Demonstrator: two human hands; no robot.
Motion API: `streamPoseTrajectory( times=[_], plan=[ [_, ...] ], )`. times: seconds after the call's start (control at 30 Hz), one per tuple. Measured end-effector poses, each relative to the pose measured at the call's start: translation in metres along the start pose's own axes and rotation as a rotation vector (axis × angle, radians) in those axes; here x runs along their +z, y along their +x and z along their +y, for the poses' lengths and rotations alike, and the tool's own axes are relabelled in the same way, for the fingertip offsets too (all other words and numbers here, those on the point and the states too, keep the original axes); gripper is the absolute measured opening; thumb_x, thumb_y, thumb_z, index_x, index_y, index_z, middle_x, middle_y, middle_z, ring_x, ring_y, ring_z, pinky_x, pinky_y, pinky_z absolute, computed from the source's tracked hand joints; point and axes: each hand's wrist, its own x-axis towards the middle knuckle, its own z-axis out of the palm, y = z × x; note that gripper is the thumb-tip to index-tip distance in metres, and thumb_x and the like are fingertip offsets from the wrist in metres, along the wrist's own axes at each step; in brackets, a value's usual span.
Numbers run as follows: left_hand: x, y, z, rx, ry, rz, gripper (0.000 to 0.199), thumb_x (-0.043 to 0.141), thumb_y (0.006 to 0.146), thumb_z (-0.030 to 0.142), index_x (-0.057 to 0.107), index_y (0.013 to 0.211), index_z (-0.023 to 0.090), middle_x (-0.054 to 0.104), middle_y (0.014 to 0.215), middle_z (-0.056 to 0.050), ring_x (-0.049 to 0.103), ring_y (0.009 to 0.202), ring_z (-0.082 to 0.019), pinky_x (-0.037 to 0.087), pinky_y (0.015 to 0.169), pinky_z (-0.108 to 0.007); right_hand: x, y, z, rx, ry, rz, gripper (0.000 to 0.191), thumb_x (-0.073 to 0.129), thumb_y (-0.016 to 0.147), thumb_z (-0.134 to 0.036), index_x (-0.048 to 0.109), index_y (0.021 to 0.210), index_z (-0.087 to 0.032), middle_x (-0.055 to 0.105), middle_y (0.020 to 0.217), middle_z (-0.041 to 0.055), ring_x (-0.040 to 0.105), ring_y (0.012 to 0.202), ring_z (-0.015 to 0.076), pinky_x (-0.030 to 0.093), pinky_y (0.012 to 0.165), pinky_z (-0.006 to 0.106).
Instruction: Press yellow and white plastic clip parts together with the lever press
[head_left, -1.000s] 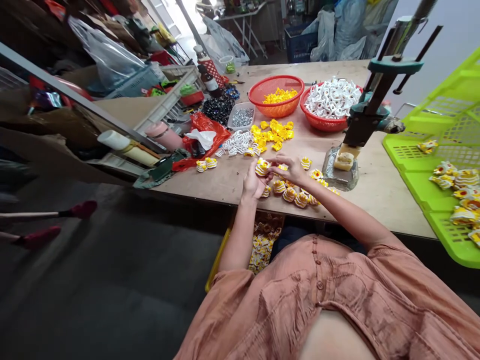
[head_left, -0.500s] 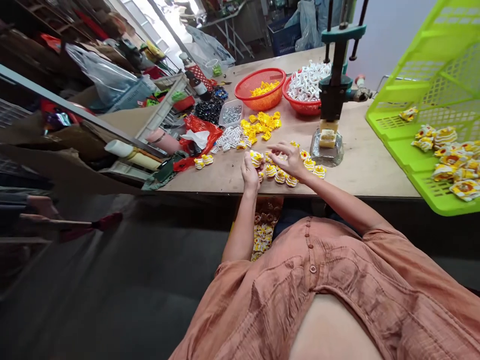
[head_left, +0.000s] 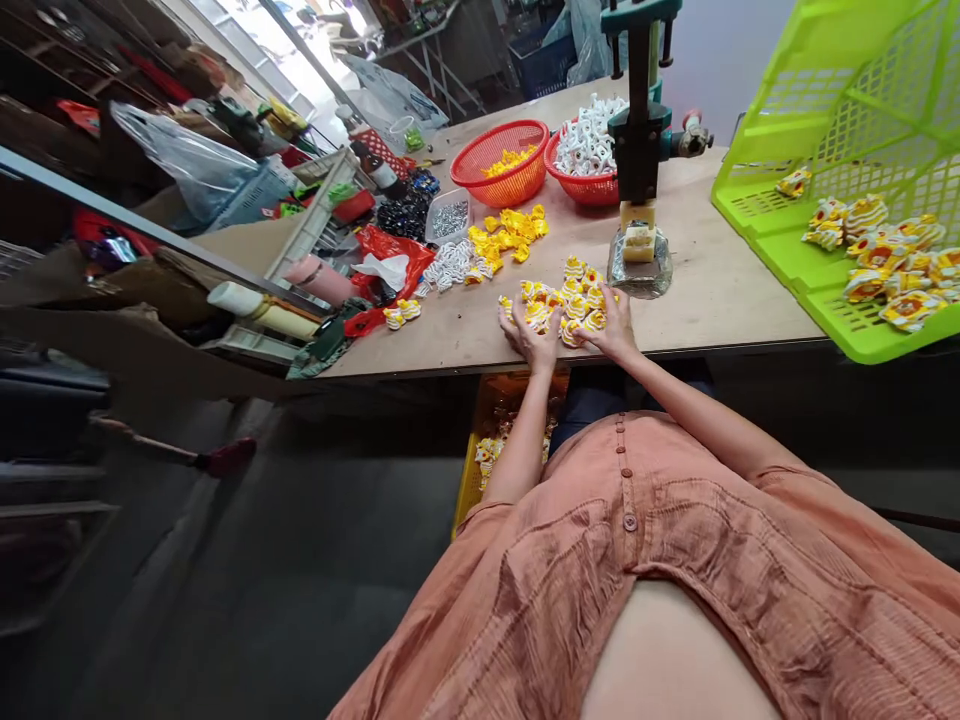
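A cluster of small yellow-and-white striped plastic pieces (head_left: 576,292) lies near the table's front edge, between my two hands. At its left side my left hand (head_left: 534,338) is open and cupped, with spread fingers touching the nearest pieces. My right hand (head_left: 618,325) curves around the right side, open, thumb and fingers apart against the pieces. Some pieces are partly hidden behind my fingers. Just behind them lies a heap of plain yellow parts (head_left: 514,232), with white ring-like parts (head_left: 450,268) to its left.
A bench press (head_left: 639,150) stands behind my right hand. A tilted green basket (head_left: 814,290) at right holds several striped pieces. Red baskets (head_left: 499,180) hold yellow and white parts at the back. A yellow crate (head_left: 469,480) sits below the table edge.
The single piece in my left hand is no longer held up. Both hands have come down around the striped pieces, which are now bunched together. The view has shifted slightly.
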Motion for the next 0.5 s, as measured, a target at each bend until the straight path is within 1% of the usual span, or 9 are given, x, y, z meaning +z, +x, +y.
streamPoseTrajectory(
  times=[0.07, 0.13, 0.2, 0.27, 0.3, 0.37, 0.43, 0.5],
  plan=[
    [0.011, -0.003, 0.011, -0.023, 0.021, -0.007, 0.067, 0.088, 0.089, 0.047, 0.062, 0.146, 0.023, 0.04, 0.172, -0.021, 0.04, 0.163, -0.037, 0.033, 0.135, -0.051, 0.022, 0.008, -0.01, -0.008, 0.097, 0.036, 0.093, 0.091, 0.075, -0.039, 0.054, 0.158, -0.02, 0.049, 0.152, 0.0178, 0.052, 0.147, 0.0348, 0.043, 0.131, 0.053],
    [0.019, -0.001, 0.02, -0.064, 0.008, 0.003, 0.05, 0.082, 0.094, 0.042, 0.069, 0.138, 0.023, 0.05, 0.165, -0.019, 0.048, 0.157, -0.035, 0.037, 0.133, -0.051, 0.038, 0.015, -0.018, 0.012, 0.19, 0.089, 0.07, 0.083, 0.083, -0.033, 0.062, 0.149, -0.022, 0.054, 0.145, 0.015, 0.056, 0.143, 0.0299, 0.045, 0.13, 0.048],
    [0.026, 0.002, 0.026, -0.096, -0.023, 0.026, 0.032, 0.078, 0.097, 0.036, 0.075, 0.126, 0.022, 0.059, 0.154, -0.018, 0.054, 0.152, -0.032, 0.039, 0.131, -0.048, 0.047, 0.021, -0.022, 0.062, 0.271, 0.142, 0.053, 0.078, 0.087, -0.03, 0.07, 0.139, -0.022, 0.059, 0.138, 0.0134, 0.059, 0.138, 0.0271, 0.047, 0.128, 0.045],
    [0.033, 0.004, 0.032, -0.119, -0.049, 0.056, 0.019, 0.077, 0.098, 0.032, 0.079, 0.114, 0.022, 0.064, 0.147, -0.016, 0.057, 0.149, -0.03, 0.04, 0.131, -0.047, 0.053, 0.028, -0.024, 0.117, 0.353, 0.177, 0.042, 0.078, 0.088, -0.031, 0.076, 0.128, -0.021, 0.064, 0.132, 0.0128, 0.063, 0.133, 0.0255, 0.048, 0.127, 0.044],
    [0.036, 0.005, 0.035, -0.129, -0.065, 0.071, 0.016, 0.076, 0.098, 0.031, 0.08, 0.11, 0.021, 0.064, 0.146, -0.016, 0.057, 0.148, -0.03, 0.04, 0.131, -0.047, 0.055, 0.032, -0.024, 0.143, 0.403, 0.184, 0.038, 0.078, 0.087, -0.032, 0.078, 0.123, -0.02, 0.066, 0.131, 0.0126, 0.064, 0.131, 0.0249, 0.048, 0.127, 0.044],
    [0.043, 0.005, 0.041, -0.161, -0.121, 0.099, 0.015, 0.075, 0.099, 0.03, 0.08, 0.111, 0.02, 0.063, 0.143, -0.016, 0.06, 0.145, -0.028, 0.043, 0.13, -0.043, 0.057, 0.041, -0.026, 0.19, 0.523, 0.177, 0.032, 0.078, 0.088, -0.036, 0.081, 0.116, -0.019, 0.072, 0.129, 0.0122, 0.067, 0.128, 0.024, 0.049, 0.126, 0.044],
    [0.049, 0.005, 0.047, -0.222, -0.201, 0.121, 0.018, 0.074, 0.1, 0.027, 0.078, 0.116, 0.018, 0.063, 0.14, -0.017, 0.064, 0.14, -0.025, 0.047, 0.126, -0.038, 0.06, 0.048, -0.027, 0.217, 0.622, 0.145, 0.033, 0.075, 0.09, -0.042, 0.081, 0.112, -0.018, 0.076, 0.127, 0.0116, 0.069, 0.125, 0.0235, 0.05, 0.124, 0.045],
    [0.053, 0.005, 0.053, -0.299, -0.28, 0.132, 0.02, 0.073, 0.101, 0.025, 0.075, 0.119, 0.018, 0.063, 0.138, -0.017, 0.065, 0.138, -0.025, 0.049, 0.124, -0.036, 0.062, 0.052, -0.03, 0.224, 0.66, 0.118, 0.038, 0.072, 0.091, -0.047, 0.082, 0.109, -0.016, 0.079, 0.124, 0.0117, 0.071, 0.124, 0.0238, 0.051, 0.123, 0.045]
  ],
)
